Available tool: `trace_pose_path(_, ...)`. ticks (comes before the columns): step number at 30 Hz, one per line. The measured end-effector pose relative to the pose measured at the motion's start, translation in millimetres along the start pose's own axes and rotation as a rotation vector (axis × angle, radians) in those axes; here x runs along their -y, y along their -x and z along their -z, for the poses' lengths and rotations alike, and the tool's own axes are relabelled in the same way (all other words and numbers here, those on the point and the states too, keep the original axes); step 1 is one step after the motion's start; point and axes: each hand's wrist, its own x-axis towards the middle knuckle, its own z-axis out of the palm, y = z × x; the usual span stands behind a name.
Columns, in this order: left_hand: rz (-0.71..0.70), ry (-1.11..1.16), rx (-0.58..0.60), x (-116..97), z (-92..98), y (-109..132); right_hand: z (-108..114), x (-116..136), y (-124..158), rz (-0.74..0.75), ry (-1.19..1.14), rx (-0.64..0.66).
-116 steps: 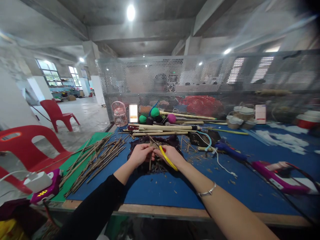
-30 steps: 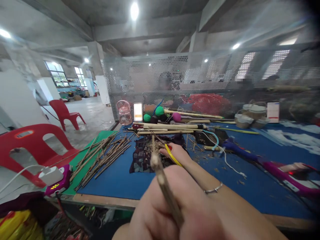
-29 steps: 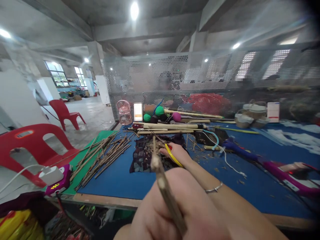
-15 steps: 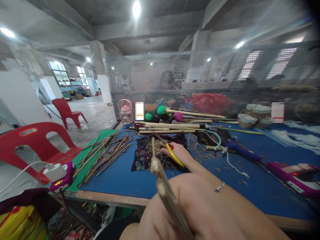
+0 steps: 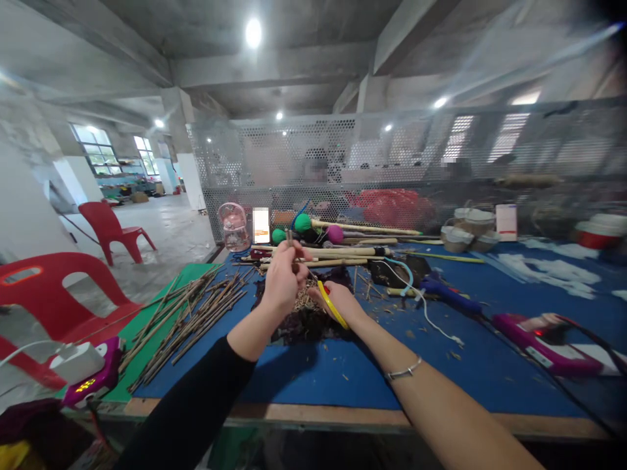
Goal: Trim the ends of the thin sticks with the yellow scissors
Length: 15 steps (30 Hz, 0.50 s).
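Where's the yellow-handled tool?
In the head view, the yellow-handled tool is in the right hand, over the dark cloth, right of the left hand.

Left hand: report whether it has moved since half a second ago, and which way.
Yes, forward: the left hand then covered part of the wooden table edge; now it shows beyond that edge.

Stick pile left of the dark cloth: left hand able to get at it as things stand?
Likely yes. Nothing visible stands between the left hand and the stick pile, though that hand grips a stick, which may hinder picking up another.
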Motion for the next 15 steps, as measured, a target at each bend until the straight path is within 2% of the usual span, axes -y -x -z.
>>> trace_pose_path(3, 0.048, -0.013, -0.114, 36, 30.2, -37, 3, -1, -1, -0.003, -0.031, -0.045)
trace_pose_path(5, 0.134, 0.028, -0.128, 54, 44.2, -40, 5, 1, 1, 0.014, -0.064, -0.054)
trace_pose_path(6, 0.186, 0.057, -0.095, 61, 48.3, -38, 7, 2, 2, 0.038, -0.081, -0.049)
trace_pose_path(8, 0.247, 0.114, -0.008, 68, 51.3, -29, 8, 6, 6, 0.062, -0.098, -0.023)
trace_pose_path(10, 0.267, 0.135, 0.031, 71, 50.1, -20, 9, 10, 9, 0.067, -0.125, 0.023)
trace_pose_path(15, 0.241, 0.034, 0.006, 74, 46.0, -16, 5, 10, 10, 0.085, -0.186, 0.065)
